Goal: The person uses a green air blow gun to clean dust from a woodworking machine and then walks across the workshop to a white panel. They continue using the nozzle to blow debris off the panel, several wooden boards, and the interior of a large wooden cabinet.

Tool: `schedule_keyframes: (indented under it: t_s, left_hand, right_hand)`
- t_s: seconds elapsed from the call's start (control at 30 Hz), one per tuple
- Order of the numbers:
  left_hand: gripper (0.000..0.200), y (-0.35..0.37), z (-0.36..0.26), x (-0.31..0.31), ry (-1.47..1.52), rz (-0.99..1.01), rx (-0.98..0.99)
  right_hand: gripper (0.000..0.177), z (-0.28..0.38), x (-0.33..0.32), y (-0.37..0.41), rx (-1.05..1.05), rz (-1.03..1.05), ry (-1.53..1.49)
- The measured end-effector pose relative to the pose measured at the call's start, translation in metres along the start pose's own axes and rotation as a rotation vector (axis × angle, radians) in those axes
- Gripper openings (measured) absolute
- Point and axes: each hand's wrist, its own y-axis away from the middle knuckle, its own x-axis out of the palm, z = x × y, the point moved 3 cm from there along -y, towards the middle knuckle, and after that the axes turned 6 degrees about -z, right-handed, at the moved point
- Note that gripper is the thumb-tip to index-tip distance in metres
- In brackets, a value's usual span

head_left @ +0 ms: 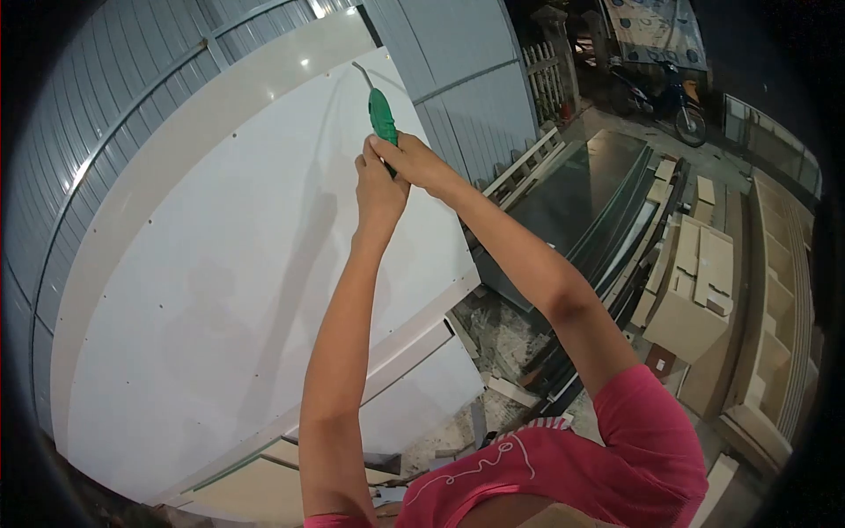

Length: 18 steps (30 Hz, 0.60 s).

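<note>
A green-handled tool with a thin, bent metal tip (382,116) points up toward the top corner of a large white panel (202,290). My right hand (417,162) is closed around the lower part of its handle. Just below and to the left, my left hand (380,187) is closed at the handle's lower end, its fingers partly hidden by the right hand. The tip is close to the panel's curved, glossy cream border (290,60); whether it touches cannot be made out. Small dark screw heads or holes dot the panel's face.
A grey corrugated metal wall (132,97) rises behind the panel. Dark glass-like sheets (581,202) lie at the right, beside wooden box pieces (691,282) and a long compartmented wooden frame (779,299). A motorcycle (673,101) stands at the back right. Scraps litter the floor.
</note>
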Motion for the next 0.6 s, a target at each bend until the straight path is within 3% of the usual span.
schedule_keyframes:
  t_s: [0.33,0.6]
  left_hand:
    - [0.068,0.027,0.038,-0.039,0.064,-0.205,0.103]
    - [0.072,0.043,0.043,-0.077,-0.01,-0.187,0.0]
  right_hand:
    - [0.045,-0.002,0.058,0.007,-0.103,0.08,0.042]
    - [0.044,0.017,0.093,0.022,-0.091,0.175,0.04]
